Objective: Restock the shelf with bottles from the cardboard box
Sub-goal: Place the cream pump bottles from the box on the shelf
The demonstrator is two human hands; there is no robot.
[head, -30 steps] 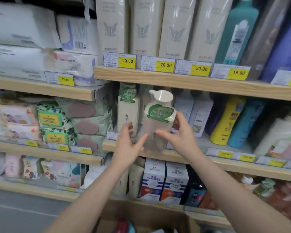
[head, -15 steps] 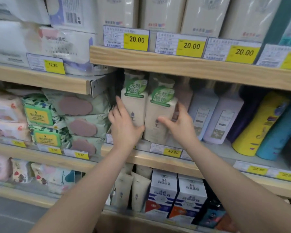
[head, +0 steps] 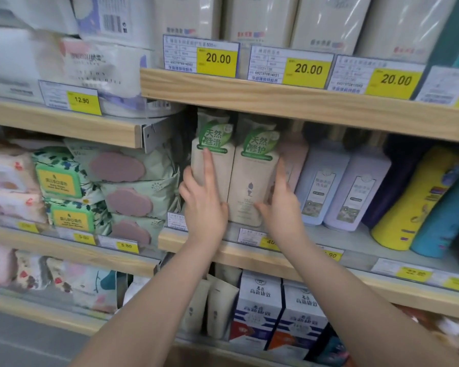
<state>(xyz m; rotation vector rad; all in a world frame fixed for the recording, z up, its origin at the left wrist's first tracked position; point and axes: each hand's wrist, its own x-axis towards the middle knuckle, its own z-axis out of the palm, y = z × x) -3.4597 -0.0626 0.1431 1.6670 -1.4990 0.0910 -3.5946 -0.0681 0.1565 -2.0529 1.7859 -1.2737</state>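
1. Two beige bottles stand upright side by side, touching, on the middle wooden shelf (head: 249, 256): the left bottle (head: 217, 165) and the right bottle (head: 252, 181). Both are flat-sided with matte bodies and green leaf-shaped labels near the top.
2. The left hand (head: 204, 205) lies flat on the left bottle's front, fingers straight, the forefinger reaching up to the green label; it grasps nothing.
3. The right hand (head: 281, 207) presses straight fingers along the right bottle's right side, thumb at the lower front; relaxed, not clenched.
4. The bottle tops sit in shadow under the upper shelf board (head: 276, 99), so their caps are hard to make out.
5. Just right stand a pink bottle (head: 296, 157), largely hidden, and pale lilac bottles (head: 339, 186).
6. Left are soft, crinkled wipe packs (head: 133, 181).
7. Yellow price tags (head: 217, 59) are clipped along the shelf edges; lower ones blur.
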